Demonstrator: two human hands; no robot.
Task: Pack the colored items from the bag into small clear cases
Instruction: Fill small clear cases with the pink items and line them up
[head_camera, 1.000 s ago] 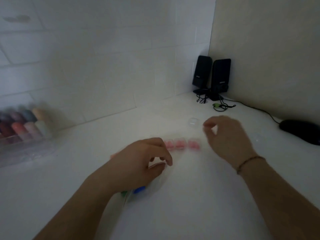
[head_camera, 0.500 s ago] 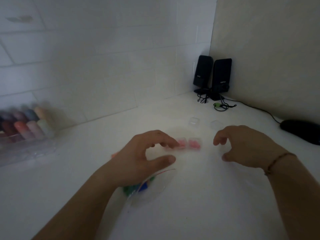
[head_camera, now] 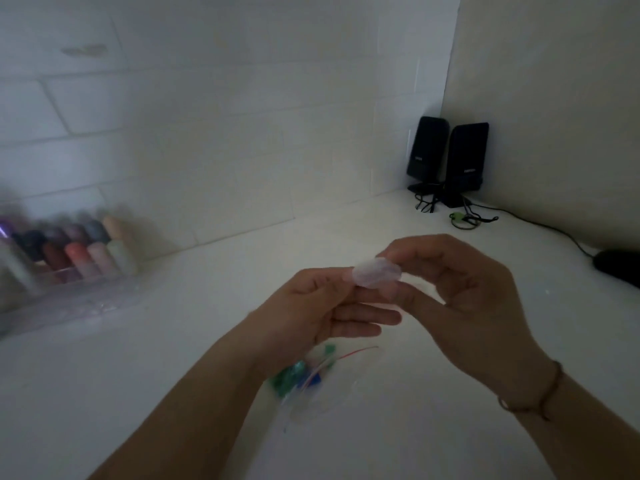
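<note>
Blurred bottles (head_camera: 79,251) cut by left edge, bag (head_camera: 311,379) contents perhaps beads, indistinct

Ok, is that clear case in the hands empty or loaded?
Cannot tell. The clear case, pinched between left hand and right hand, is blurred; no strong colour shows through it.

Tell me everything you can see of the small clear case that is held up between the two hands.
The small clear case is a rounded, see-through plastic piece with a faint violet tint, blurred by motion. It is held up above the white table, pinched between the fingertips of the left hand and the right hand. It looks empty; whether it is open or closed cannot be told.
</note>
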